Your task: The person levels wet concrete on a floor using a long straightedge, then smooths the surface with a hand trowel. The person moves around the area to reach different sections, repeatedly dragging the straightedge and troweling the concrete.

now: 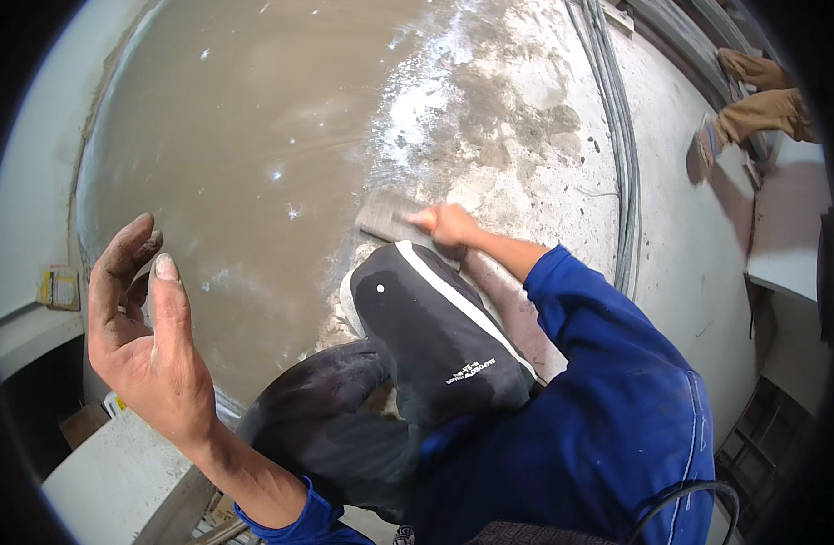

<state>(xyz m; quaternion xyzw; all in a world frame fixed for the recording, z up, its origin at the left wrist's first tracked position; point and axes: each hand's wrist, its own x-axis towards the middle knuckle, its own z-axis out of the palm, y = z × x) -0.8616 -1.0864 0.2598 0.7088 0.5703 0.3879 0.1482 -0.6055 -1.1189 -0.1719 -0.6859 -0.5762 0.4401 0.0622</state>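
Grey-brown plaster (226, 136) seems mid-smoothing: the right hand (446, 226) grips a trowel (379, 216) at the plaster's right edge — the next stroke likely wants even pressure — while the left hand (158, 350) (half-curled, holding nothing) hovers near its left side.

Grey rectangular trowel (383, 214) | at right edge | smooth brown mortar (235, 154)

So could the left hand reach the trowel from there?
Probably, by reaching across: the left hand looks empty and nothing seems to block it above the brown surface, though the right hand holds the trowel.
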